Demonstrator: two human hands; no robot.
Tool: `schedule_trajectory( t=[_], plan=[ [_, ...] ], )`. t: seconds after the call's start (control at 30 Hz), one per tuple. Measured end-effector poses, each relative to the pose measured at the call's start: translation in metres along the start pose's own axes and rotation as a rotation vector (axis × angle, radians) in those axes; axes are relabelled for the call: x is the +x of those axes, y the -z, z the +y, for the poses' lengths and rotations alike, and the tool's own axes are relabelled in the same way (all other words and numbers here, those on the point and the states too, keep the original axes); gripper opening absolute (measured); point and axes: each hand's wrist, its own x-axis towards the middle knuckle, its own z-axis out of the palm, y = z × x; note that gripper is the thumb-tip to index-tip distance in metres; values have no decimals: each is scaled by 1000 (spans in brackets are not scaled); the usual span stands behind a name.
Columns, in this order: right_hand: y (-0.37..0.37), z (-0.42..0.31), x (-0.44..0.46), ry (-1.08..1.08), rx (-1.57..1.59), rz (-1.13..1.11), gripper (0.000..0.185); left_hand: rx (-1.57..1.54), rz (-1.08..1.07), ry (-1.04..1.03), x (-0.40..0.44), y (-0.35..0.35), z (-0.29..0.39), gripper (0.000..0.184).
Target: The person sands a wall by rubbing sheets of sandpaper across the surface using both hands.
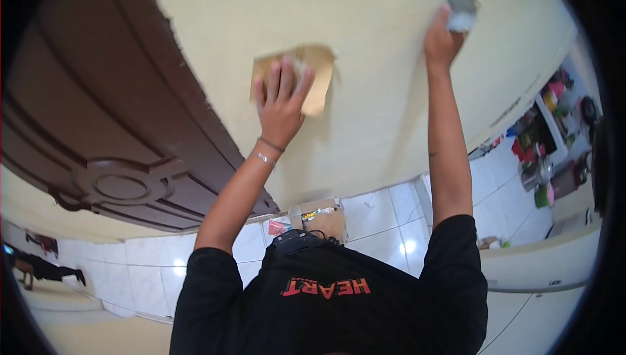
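Observation:
My left hand (282,97) is spread flat over a tan paper sheet (317,97) and presses it against the cream wall (378,87). The sheet's upper edge and right corner curl off the surface; something whitish shows between my fingers, too blurred to name. Higher up and to the right, my right hand (443,40) is closed around a grey-and-white rag (462,4) at the wall. Motion blurs the rag, and my fingers are partly hidden behind it.
A brown panelled door (124,126) stands to the left. Below the wall, a cardboard box (326,221) with small packets sits on white floor tiles (381,218). Pots (536,173) and household items crowd the right side. Another person (49,269) is at the far left.

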Motion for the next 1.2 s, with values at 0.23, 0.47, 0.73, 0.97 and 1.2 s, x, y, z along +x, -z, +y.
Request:
schedule_trajectory(
  t=[0.23,0.47,0.73,0.97,1.2],
  plan=[
    [-15,11,-257,285,-377,-510,56,-139,155,152,66,23,-17,51],
    [27,45,-200,53,4,-171,55,-66,406,112,158,38,-12,50],
    [38,34,-160,-21,-90,-234,55,-130,55,-49,84,5,57,48],
    [57,33,-257,-155,-30,-388,60,-129,204,31,148,23,41,54],
    [65,40,-118,-215,-53,38,45,-342,-151,316,-35,18,44,60]
  ],
)
